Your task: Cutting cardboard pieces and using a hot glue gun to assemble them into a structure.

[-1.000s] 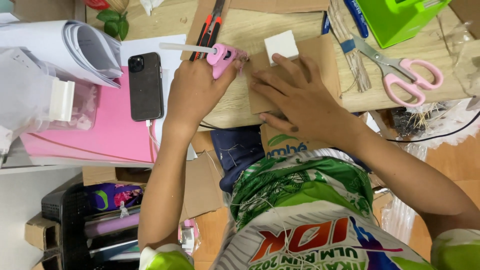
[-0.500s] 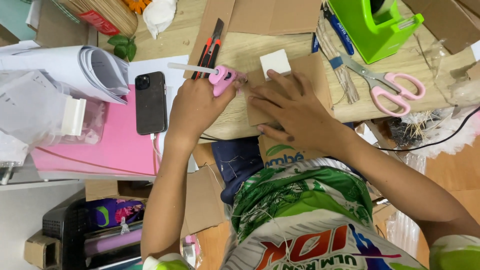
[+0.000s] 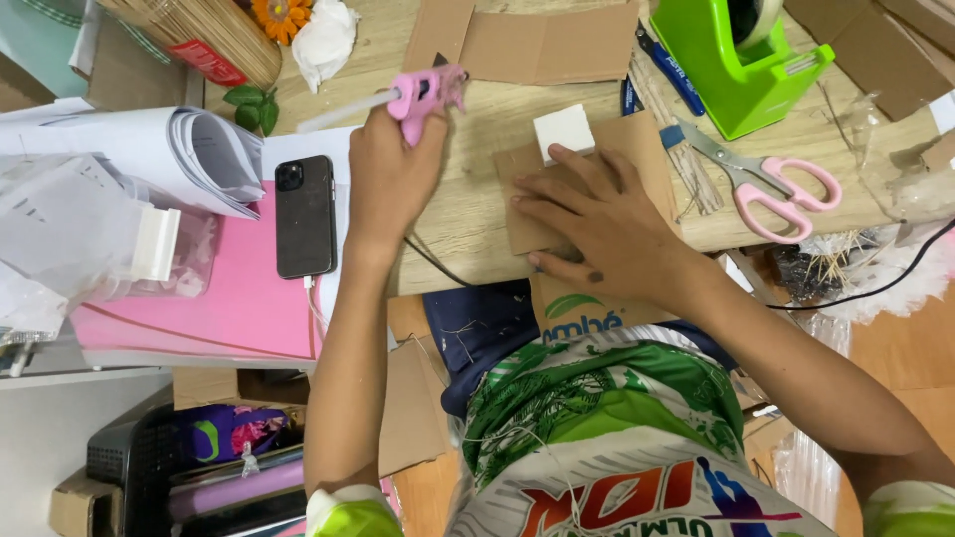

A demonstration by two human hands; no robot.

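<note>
My left hand (image 3: 390,171) grips a pink glue gun (image 3: 426,92) with a pale glue stick poking out to the left, held above the wooden table (image 3: 468,209). My right hand (image 3: 595,221) lies flat, fingers spread, on a brown cardboard piece (image 3: 637,149) at the table's near edge. A small white block (image 3: 563,130) stands on that cardboard just beyond my fingertips. A black cord runs from under my left wrist toward the table edge.
A black phone (image 3: 304,216) lies on a pink sheet (image 3: 214,308) at left, beside rolled papers (image 3: 159,154). Pink-handled scissors (image 3: 786,184), a green tape dispenser (image 3: 741,60), thin sticks (image 3: 681,164) and more cardboard (image 3: 542,42) surround the work spot.
My left hand has lifted the glue gun away from the cardboard, up and to the left. My right hand stays pressed on the cardboard, and the view has shifted slightly.
</note>
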